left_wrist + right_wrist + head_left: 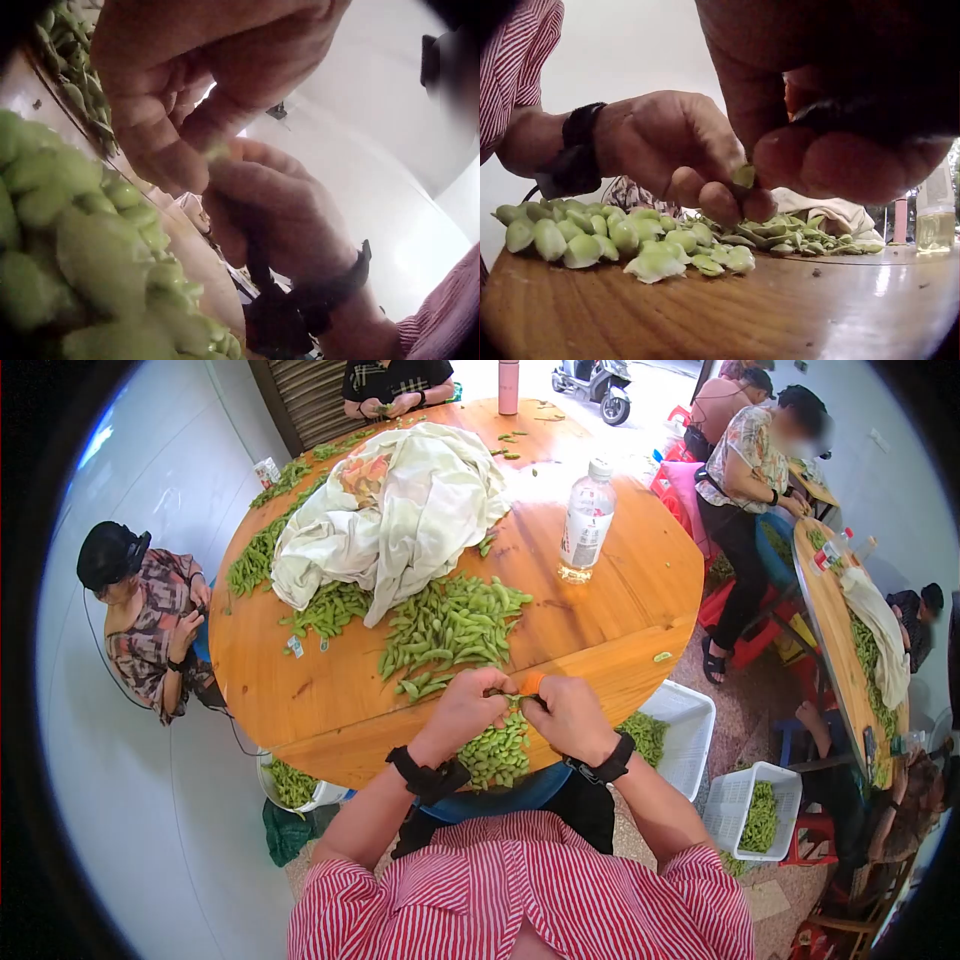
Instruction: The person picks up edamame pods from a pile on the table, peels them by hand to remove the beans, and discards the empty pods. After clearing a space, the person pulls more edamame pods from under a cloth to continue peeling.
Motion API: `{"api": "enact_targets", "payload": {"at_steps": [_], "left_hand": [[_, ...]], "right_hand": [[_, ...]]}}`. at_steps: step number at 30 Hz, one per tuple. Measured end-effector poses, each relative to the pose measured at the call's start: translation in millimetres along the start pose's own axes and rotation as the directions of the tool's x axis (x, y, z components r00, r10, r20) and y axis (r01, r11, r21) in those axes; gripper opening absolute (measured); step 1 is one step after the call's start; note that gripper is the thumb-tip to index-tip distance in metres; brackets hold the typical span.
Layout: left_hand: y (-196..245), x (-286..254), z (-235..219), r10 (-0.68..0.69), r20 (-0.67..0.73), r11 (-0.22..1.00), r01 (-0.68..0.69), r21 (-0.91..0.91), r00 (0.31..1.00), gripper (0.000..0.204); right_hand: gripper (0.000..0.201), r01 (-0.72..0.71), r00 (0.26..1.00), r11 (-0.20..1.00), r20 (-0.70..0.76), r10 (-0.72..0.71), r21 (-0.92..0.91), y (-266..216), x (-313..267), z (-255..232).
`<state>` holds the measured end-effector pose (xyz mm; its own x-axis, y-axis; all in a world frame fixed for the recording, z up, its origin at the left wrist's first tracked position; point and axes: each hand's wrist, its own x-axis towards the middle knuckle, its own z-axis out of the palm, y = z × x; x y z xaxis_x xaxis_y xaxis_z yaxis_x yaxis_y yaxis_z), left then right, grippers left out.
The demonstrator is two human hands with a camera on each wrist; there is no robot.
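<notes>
Above the table edge, my left hand [462, 710] and right hand [572, 715] meet at the fingertips. Between them is a small green soybean pod [744, 176], mostly hidden by the fingers. Thumb and fingers of the left hand pinch it in the right wrist view, while the right hand [832, 161] holds its other side. An orange band [532, 683] circles a right-hand finger. Right below the hands lies a heap of shelled green beans [495, 756]. Just beyond is a pile of unshelled pods [450, 628].
A white cloth bundle [410, 510] covers part of the round wooden table [600, 630]. A plastic bottle [587, 525] stands to its right. White baskets [690, 725] with pods sit on the floor at the right. Other people sit at the left and far side.
</notes>
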<state>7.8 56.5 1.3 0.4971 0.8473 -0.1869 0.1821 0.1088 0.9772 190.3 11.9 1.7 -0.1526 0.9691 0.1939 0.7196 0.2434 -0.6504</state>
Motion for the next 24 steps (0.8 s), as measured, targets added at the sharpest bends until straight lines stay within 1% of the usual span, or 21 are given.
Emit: {"api": "enact_targets", "payload": {"at_steps": [1, 3, 5, 7, 8, 10, 11, 12, 13, 14, 15, 16, 17, 18, 19, 20, 21, 22, 23, 24], "left_hand": [[1, -1, -1, 0.012, 0.032, 0.998, -0.014, 0.059, 0.999, 0.018], [-1, -1, -1, 0.001, 0.025, 0.999, -0.002, 0.045, 1.000, 0.017], [-4, 0, -1, -0.011, 0.016, 0.999, 0.011, 0.030, 1.000, 0.017], [-8, 0, -1, -0.014, -0.025, 0.996, 0.012, -0.087, 1.000, 0.018], [-9, 0, -1, -0.014, -0.024, 0.996, 0.012, -0.087, 1.000, 0.018], [-12, -2, 0, 0.090, -0.114, 0.992, -0.079, 0.100, 0.989, 0.019], [-14, -4, -1, 0.092, -0.116, 0.992, -0.081, 0.099, 0.989, 0.019], [-17, -7, -2, 0.188, -0.137, 0.957, -0.150, 0.249, 0.972, 0.017], [-19, -10, -3, 0.284, -0.144, 0.894, -0.207, 0.398, 0.948, 0.015], [-20, -15, -2, 0.284, -0.148, 0.893, -0.205, 0.401, 0.947, 0.015], [-20, -20, 0, 0.399, -0.110, 0.814, -0.296, 0.499, 0.910, 0.013], [-19, -24, 1, 0.505, -0.059, 0.715, -0.380, 0.587, 0.861, 0.012], [-17, -28, 2, 0.506, -0.062, 0.714, -0.378, 0.589, 0.860, 0.012], [-14, -32, 2, 0.497, -0.013, 0.720, -0.404, 0.564, 0.868, 0.012], [-11, -35, 2, 0.487, 0.036, 0.727, -0.427, 0.538, 0.873, 0.013], [-9, -36, 0, 0.487, 0.031, 0.727, -0.425, 0.540, 0.873, 0.013], [-6, -37, -3, 0.444, -0.033, 0.775, -0.365, 0.516, 0.896, 0.013], [-4, -36, -6, 0.396, -0.095, 0.819, -0.304, 0.487, 0.913, 0.014], [-6, -32, -14, 0.396, -0.096, 0.817, -0.303, 0.490, 0.913, 0.014], [-12, -24, -25, 0.470, -0.169, 0.754, -0.295, 0.587, 0.867, 0.014]], "right_hand": [[0.021, 0.000, 1.000, 1.000, 0.001, 0.000, 0.000, -1, -1, 0], [0.022, 0.039, 0.999, 0.999, -0.014, -0.039, 0.001, -3, -1, 0], [0.021, 0.041, 0.999, 0.999, -0.011, -0.041, -0.004, -5, -2, -1], [0.021, 0.041, 0.999, 0.999, -0.007, -0.041, -0.009, -5, -2, -1], [0.020, 0.034, 0.999, 0.999, -0.022, -0.035, -0.024, -2, -2, 1], [0.019, 0.027, 0.999, 0.999, -0.038, -0.028, -0.042, 1, -2, -2], [0.019, -0.004, 0.998, 0.998, -0.069, 0.000, -0.070, 3, -2, -8], [0.019, -0.034, 0.995, 0.995, -0.101, 0.024, -0.095, 7, 0, -13], [0.019, -0.028, 0.995, 0.995, -0.101, 0.019, -0.094, 13, 3, -18], [0.019, -0.085, 0.990, 0.989, -0.126, 0.070, -0.119, 22, 5, -22], [0.019, -0.143, 0.981, 0.980, -0.151, 0.121, -0.142, 32, 7, -26], [0.019, -0.139, 0.982, 0.980, -0.151, 0.118, -0.141, 41, 8, -30], [0.017, -0.208, 0.967, 0.956, -0.194, 0.168, -0.208, 51, 10, -33], [0.016, -0.276, 0.947, 0.922, -0.239, 0.213, -0.272, 60, 11, -36], [0.016, -0.272, 0.949, 0.923, -0.237, 0.210, -0.272, 69, 11, -38], [0.015, -0.273, 0.945, 0.920, -0.260, 0.201, -0.281, 76, 11, -39], [0.017, -0.275, 0.940, 0.917, -0.283, 0.192, -0.289, 78, 11, -42], [0.021, -0.265, 0.949, 0.907, -0.255, 0.186, -0.326, 79, 10, -44], [0.021, -0.263, 0.949, 0.909, -0.255, 0.184, -0.324, 77, 9, -45], [0.021, -0.287, 0.941, 0.905, -0.268, 0.206, -0.314, 67, 8, -49]]}}
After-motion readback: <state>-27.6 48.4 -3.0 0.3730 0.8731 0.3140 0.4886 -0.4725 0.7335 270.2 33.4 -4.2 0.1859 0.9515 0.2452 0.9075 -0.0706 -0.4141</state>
